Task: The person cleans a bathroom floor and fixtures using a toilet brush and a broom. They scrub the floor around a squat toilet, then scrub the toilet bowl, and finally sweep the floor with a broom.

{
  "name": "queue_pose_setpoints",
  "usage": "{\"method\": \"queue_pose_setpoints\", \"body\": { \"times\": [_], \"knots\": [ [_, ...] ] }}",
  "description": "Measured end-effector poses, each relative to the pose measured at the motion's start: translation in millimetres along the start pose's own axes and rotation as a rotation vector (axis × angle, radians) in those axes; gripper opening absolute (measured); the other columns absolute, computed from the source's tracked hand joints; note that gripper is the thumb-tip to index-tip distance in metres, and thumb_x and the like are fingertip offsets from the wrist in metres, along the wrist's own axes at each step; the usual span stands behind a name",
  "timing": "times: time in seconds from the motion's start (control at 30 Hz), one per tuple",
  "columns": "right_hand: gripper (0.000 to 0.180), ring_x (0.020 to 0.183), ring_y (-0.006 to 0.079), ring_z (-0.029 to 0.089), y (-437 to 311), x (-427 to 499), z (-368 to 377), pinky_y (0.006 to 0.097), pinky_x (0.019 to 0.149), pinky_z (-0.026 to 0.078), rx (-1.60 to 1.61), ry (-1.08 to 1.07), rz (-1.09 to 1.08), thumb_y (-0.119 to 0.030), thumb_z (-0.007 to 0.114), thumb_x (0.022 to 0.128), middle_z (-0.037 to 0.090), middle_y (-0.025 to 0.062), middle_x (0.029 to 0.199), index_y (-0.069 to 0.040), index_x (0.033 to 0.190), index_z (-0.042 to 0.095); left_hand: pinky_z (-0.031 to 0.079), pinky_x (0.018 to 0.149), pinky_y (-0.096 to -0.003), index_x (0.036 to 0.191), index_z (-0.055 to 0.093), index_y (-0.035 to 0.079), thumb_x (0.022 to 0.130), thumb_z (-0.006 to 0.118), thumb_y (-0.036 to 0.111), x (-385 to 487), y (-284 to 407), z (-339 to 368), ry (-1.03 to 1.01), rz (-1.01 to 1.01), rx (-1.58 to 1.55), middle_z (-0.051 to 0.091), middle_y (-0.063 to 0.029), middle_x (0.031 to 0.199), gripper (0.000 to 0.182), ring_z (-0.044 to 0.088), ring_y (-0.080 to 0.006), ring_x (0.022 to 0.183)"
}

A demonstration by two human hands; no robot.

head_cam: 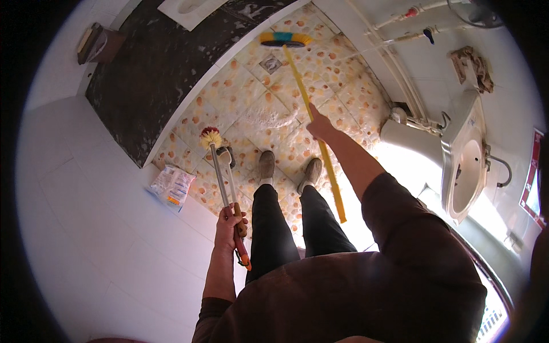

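Note:
Two long-handled brushes are gripped together in my left hand at the lower left. One is a toilet brush with a cream and dark red round head; beside it is a brush with a white neck and dark bristles. My right hand is closed around the yellow pole of a broom. The broom's head, yellow and teal with a dark underside, lies over the tiled floor near a floor drain. White foam spreads over the wet tiles between the drain and my shoes.
A dark raised platform with a pale edge holds a squat toilet and a bin. A plastic package lies by the left wall. On the right are a washbasin, wall pipes and a hanging cloth.

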State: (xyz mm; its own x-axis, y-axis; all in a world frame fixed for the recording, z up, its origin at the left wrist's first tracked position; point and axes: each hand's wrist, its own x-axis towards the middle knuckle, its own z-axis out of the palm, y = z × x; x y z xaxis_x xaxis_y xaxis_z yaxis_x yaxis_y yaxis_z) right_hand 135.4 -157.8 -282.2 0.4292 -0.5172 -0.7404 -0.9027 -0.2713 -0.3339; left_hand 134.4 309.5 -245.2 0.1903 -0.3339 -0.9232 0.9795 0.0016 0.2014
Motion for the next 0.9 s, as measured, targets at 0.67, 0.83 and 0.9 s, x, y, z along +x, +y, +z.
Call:
{"method": "queue_pose_setpoints", "body": {
  "times": [0.67,0.83,0.9],
  "knots": [
    [0.047,0.049,0.0179,0.049,249.2,-98.0,-173.6,0.0341,0.045,0.045,0.268,0.340,0.357,-0.052,0.052,0.101,0.053,0.0038,0.067,-0.021,0.136,0.055,0.057,0.061,-0.0345,0.137,0.045,0.011,0.086,0.059,-0.001,-14.7,3.9,35.4,-0.066,0.053,0.262,0.063,-0.0152,0.108,0.055,0.064,-0.0228,0.082],
    [0.047,0.043,0.0140,0.043,301.2,-196.9,-130.4,0.0334,0.039,0.038,0.475,0.347,0.558,-0.059,0.046,0.100,0.043,-0.0009,0.055,-0.017,0.105,0.067,0.057,0.062,-0.0341,0.141,0.043,0.010,0.086,0.060,0.000,-13.1,-0.9,49.9,-0.141,0.025,0.313,0.063,-0.0156,0.107,0.058,0.065,-0.0230,0.082],
    [0.052,0.044,0.0152,0.046,300.1,-232.3,-110.0,0.0340,0.041,0.043,0.480,0.280,0.675,-0.062,0.045,0.099,0.045,0.0003,0.058,-0.016,0.108,0.065,0.057,0.062,-0.0341,0.142,0.043,0.010,0.085,0.059,0.000,-13.7,2.5,56.2,-0.170,0.015,0.347,0.063,-0.0153,0.107,0.060,0.066,-0.0229,0.082]
  ]
}}
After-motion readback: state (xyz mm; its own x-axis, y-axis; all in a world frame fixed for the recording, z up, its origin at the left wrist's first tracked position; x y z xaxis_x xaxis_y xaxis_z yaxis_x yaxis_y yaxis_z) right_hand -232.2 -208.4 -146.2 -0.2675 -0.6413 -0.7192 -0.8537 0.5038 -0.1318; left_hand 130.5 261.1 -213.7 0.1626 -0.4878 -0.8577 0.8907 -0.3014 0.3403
